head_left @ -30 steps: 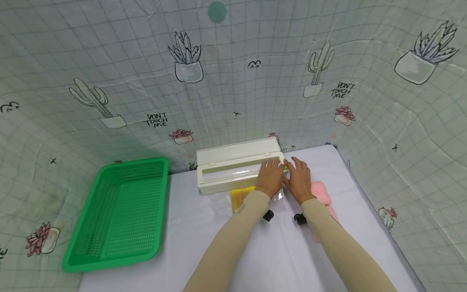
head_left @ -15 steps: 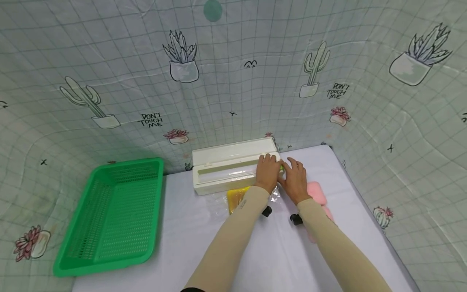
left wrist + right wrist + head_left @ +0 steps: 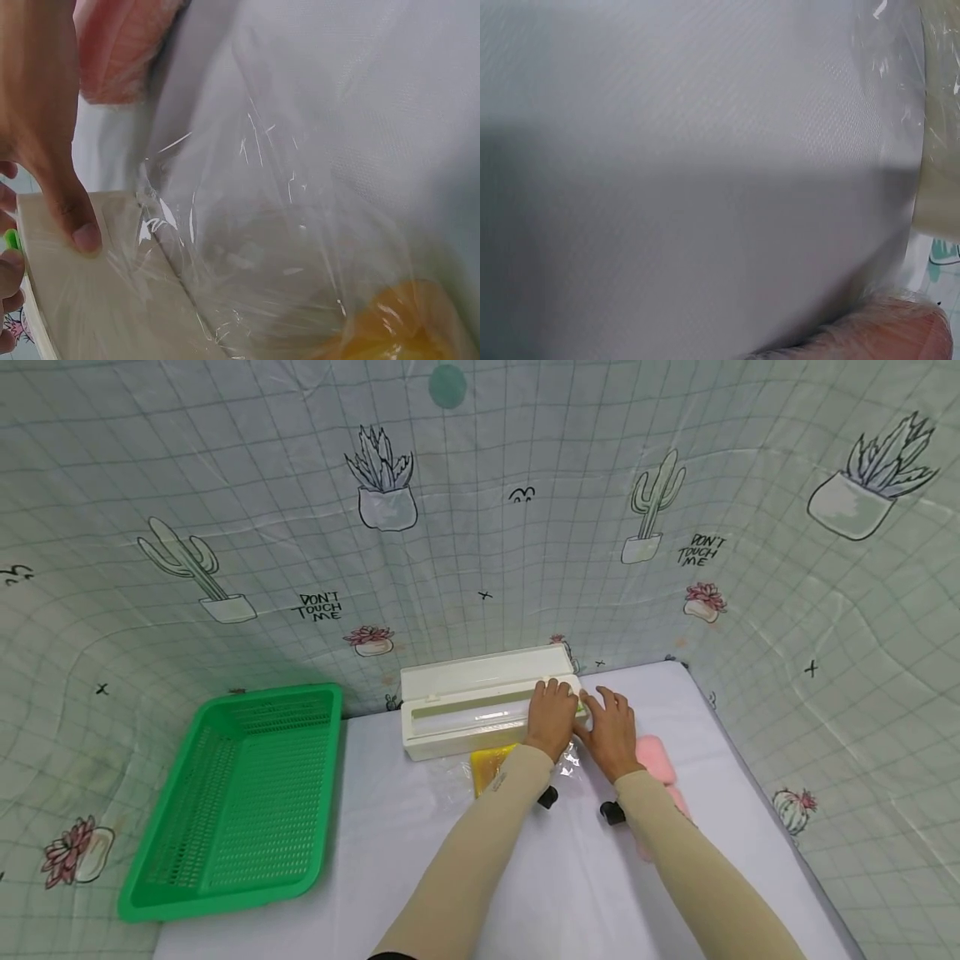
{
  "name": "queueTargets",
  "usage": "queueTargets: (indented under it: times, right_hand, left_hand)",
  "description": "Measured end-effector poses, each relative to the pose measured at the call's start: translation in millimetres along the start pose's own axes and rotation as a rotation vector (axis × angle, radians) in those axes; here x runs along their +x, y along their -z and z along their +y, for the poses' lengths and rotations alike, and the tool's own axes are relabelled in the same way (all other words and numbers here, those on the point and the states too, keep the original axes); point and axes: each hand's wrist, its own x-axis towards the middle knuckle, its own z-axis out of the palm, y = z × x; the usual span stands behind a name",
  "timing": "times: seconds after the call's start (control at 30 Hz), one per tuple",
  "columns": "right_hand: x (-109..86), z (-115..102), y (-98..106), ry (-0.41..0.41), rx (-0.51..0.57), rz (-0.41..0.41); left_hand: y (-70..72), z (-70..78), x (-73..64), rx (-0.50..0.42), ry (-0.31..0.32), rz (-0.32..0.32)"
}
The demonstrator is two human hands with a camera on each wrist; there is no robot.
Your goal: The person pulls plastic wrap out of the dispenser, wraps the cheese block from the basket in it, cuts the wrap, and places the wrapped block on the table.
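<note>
In the head view, a long white cling film dispenser point(image 3: 457, 743) lies with its lid point(image 3: 487, 670) raised and a film roll point(image 3: 472, 718) inside. My left hand point(image 3: 551, 720) lies over its right end, fingers bent over the top; its thumb is hidden. My right hand point(image 3: 611, 735) grips the same end. In the left wrist view, the right thumb point(image 3: 79, 225) presses the front face, while fingertips sit around a small green piece point(image 3: 11, 238) at the edge. Clear film point(image 3: 247, 217) hangs from the front towards a yellow, film-covered item point(image 3: 487, 768).
A green perforated basket point(image 3: 262, 810) stands at the left. Pink film-wrapped items point(image 3: 655, 758) lie beside my right wrist. Black wrist-camera parts point(image 3: 612, 812) show under the wrists. A patterned cloth wall point(image 3: 480, 543) rises behind the white table surface point(image 3: 555, 885).
My left fingers have shifted slightly towards the dispenser's back edge. The right fingers have bent more at the end of the box. The dispenser stays in place.
</note>
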Motion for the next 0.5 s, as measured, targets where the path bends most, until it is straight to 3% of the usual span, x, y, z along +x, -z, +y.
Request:
queueTargets:
  times: [0.23, 0.5]
  right_hand:
    - [-0.7, -1.1, 0.0, -0.013, 0.002, -0.021]
    - [-1.6, -1.6, 0.2, 0.008, 0.006, 0.014]
  left_hand:
    - [0.7, -4.5, -4.9, 0.000, 0.004, -0.015]
    - [-1.1, -10.6, -8.3, 0.007, 0.013, -0.005]
